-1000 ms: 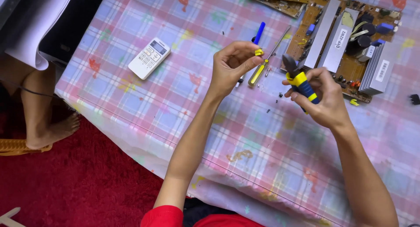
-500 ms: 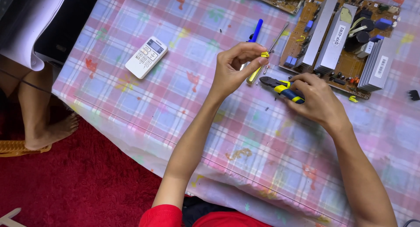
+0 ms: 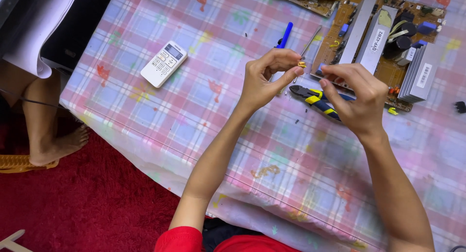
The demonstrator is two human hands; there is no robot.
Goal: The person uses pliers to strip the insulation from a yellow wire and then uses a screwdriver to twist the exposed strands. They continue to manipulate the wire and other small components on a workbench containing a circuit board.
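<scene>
Head view: left hand (image 3: 262, 82) pinches a small yellow part (image 3: 302, 64) between thumb and fingertips (closed tight on it), raised above the checked tablecloth (image 3: 204, 111). Right hand (image 3: 357, 94), fingers loosely curled and holding nothing, hovers just beside it, over the pliers (image 3: 315, 97).

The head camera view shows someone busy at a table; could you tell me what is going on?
A person pinches a small yellow part in the left hand fingertips. The right hand is empty, above blue-and-yellow-handled pliers lying on the checked tablecloth beside a brown circuit board. A white remote control lies apart.
</scene>
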